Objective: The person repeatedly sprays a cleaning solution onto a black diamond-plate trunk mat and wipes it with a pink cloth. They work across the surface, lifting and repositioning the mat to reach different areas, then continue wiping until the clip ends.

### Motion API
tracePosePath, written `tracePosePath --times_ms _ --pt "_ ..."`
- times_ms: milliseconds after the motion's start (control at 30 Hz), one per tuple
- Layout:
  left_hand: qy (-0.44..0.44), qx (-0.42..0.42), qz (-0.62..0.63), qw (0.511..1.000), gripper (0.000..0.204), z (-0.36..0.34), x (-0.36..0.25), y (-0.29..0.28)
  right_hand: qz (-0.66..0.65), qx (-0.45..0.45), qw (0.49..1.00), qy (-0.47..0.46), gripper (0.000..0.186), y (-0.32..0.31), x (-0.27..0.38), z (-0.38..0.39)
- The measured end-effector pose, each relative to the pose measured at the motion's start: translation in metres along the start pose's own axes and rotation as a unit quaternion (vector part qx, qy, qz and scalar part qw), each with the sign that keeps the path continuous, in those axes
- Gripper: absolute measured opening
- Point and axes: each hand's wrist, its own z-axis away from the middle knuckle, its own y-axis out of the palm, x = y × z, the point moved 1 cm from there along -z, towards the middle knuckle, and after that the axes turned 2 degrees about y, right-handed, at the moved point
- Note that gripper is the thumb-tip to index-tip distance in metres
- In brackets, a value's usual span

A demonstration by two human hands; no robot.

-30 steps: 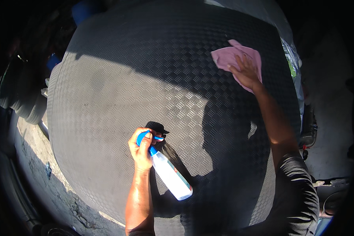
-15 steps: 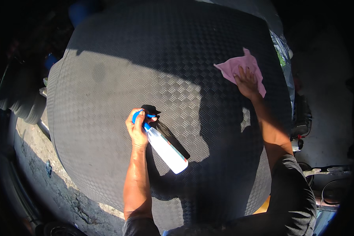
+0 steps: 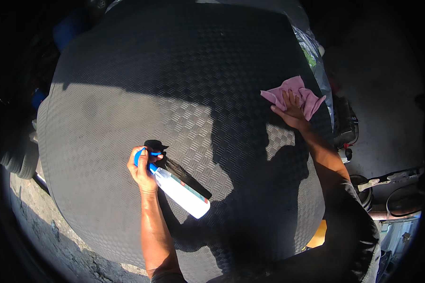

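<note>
A large dark rubber mat [image 3: 94, 188] with a raised checker pattern spreads out beneath both hands. My left hand [image 3: 142, 170] is closed around the neck and blue trigger head of a spray bottle [image 3: 183, 194]. The bottle's white body, with a label along its side, tilts down to the right and casts a shadow on the mat. On the mat's right side, my right hand [image 3: 292, 112] presses a crumpled pink cloth [image 3: 311, 102] against the surface, palm down with fingers stretched out. Part of the cloth is hidden under the fingers.
Sunlight falls on the mat's left and middle, shade on the rest. Ribbed tyres [image 3: 21, 162] stand at the left above rough concrete ground [image 3: 56, 231]. Silver foil-like sheeting [image 3: 311, 49] borders the mat's far right edge. Dark equipment [image 3: 347, 120] sits on the floor at the right.
The view has shifted, so the mat appears further left and lower. My right hand has drawn the pink cloth nearer and toward the mat's right edge. The left hand still grips the spray bottle.
</note>
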Motion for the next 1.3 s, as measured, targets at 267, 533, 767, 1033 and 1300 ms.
tracePosePath --times_ms 267,533,767,1033,1300 --pt "0.000 0.007 -0.041 0.999 0.024 -0.001 -0.002 -0.005 -0.087 0.034 0.888 -0.451 0.074 0.012 0.271 0.070" --pt "0.021 0.018 -0.061 0.998 0.029 0.003 -0.007 -0.006 -0.059 -0.095 0.993 0.023 0.101 -0.024 0.057 -0.097" --pt "0.038 0.008 -0.102 0.994 0.037 0.004 -0.005 -0.012 -0.153 -0.177 0.972 0.029 0.094 -0.081 0.197 -0.201" --pt "0.043 0.042 -0.045 0.997 0.036 0.001 -0.004 -0.017 -0.105 -0.183 0.912 -0.351 0.093 -0.045 0.297 -0.230" --pt "0.032 0.033 -0.027 0.999 0.031 0.000 0.010 -0.028 -0.096 -0.075 0.968 0.220 0.078 -0.018 -0.060 -0.143"
